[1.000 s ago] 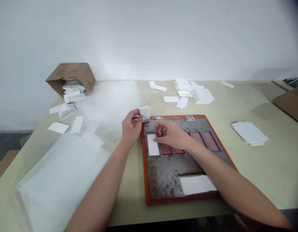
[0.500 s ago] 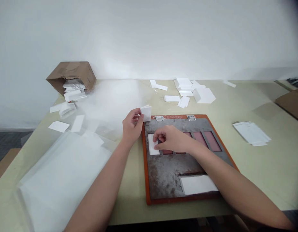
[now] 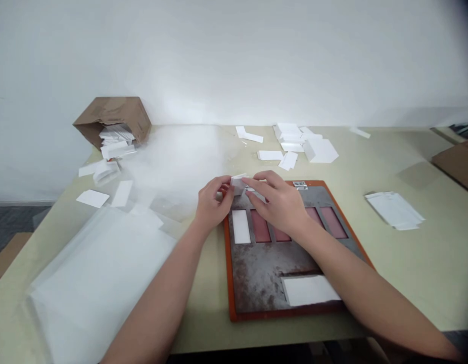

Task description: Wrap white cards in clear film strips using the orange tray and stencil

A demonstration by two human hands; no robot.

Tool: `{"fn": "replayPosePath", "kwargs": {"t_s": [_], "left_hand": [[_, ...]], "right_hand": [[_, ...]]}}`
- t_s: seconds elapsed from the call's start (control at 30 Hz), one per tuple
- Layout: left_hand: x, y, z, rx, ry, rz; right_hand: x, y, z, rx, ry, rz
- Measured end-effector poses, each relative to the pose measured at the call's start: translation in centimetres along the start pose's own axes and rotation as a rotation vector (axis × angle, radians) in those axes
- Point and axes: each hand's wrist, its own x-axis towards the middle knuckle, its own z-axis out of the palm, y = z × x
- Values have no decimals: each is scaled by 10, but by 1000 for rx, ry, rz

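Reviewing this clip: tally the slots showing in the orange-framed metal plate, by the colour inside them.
White-filled slots: 2
Red slots: 4
Total: 6 visible; the right hand may hide more.

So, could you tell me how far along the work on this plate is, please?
The leftmost slot of the rusty orange-framed plate already has a white card in it. The left hand holds a small white card, with the right hand beside it. The red-lined slots to the right show no card.

A tipped cardboard box (image 3: pixel 112 112) sits beyond a translucent plastic bag (image 3: pixel 97 288).
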Motion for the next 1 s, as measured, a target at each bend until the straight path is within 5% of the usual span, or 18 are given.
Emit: {"fn": "replayPosePath", "kwargs": {"t_s": [0.4,1.0], "left_hand": [[1,3,-2,-22,-15,-23],[1,3,-2,-26,-49,-74]], "right_hand": [[-3,1,3,-169,-6,-15],[-4,3,6,136,177,-23]]}}
